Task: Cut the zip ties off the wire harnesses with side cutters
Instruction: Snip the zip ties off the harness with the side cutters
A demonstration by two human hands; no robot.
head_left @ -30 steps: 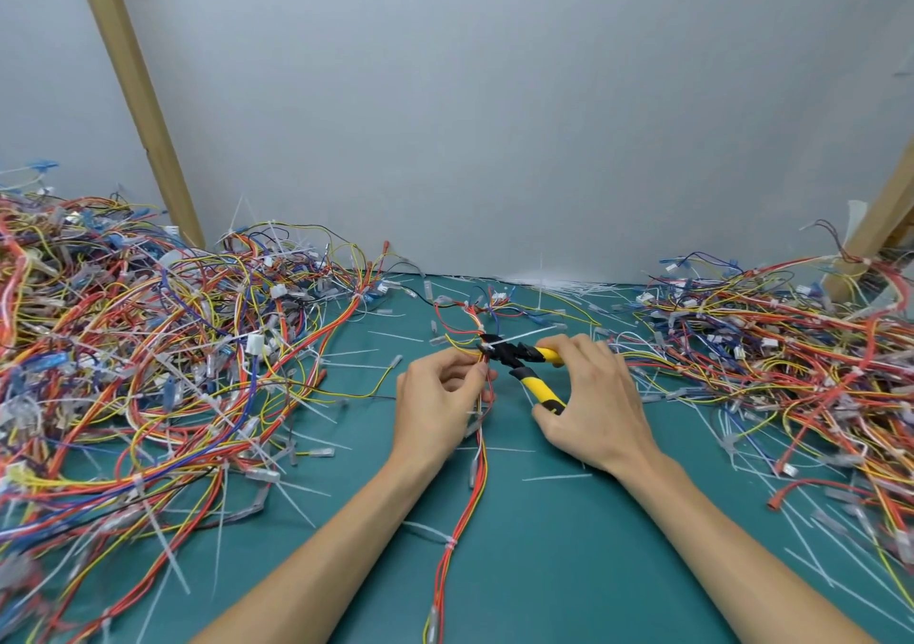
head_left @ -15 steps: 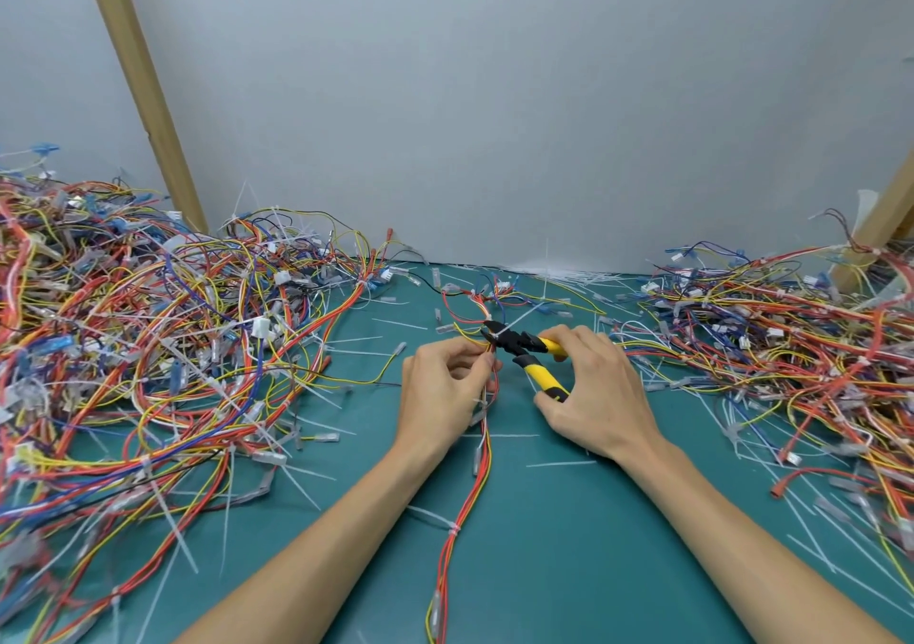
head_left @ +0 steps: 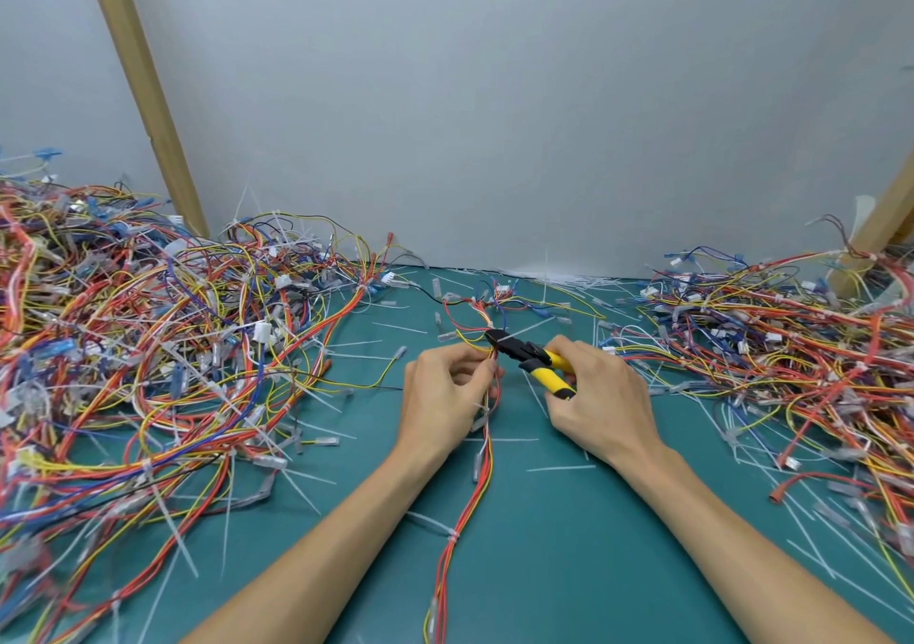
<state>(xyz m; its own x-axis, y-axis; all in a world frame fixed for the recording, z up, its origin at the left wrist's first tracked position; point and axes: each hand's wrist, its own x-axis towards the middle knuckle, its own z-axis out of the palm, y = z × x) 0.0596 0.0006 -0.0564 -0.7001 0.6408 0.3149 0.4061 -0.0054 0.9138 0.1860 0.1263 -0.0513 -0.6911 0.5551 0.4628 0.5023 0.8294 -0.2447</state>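
A red, orange and yellow wire harness (head_left: 462, 520) runs up the middle of the green mat. My left hand (head_left: 442, 396) pinches the harness near its upper end. My right hand (head_left: 601, 403) grips the yellow handles of the side cutters (head_left: 536, 359). The black jaws point left and sit at the harness, just above my left fingertips, against a white zip tie (head_left: 519, 333) that sticks out to the right. Another white zip tie (head_left: 451, 536) is still wrapped round the harness lower down.
A large tangled pile of wire harnesses (head_left: 148, 371) covers the left of the green mat (head_left: 569, 569). A second pile (head_left: 791, 346) lies on the right. Cut white zip ties (head_left: 561, 469) are scattered over the mat. Wooden posts (head_left: 143, 94) lean on the grey wall.
The view has tilted up slightly, so hands and piles sit lower in the picture. Both hands keep their hold, and the cutter jaws stay at the harness.
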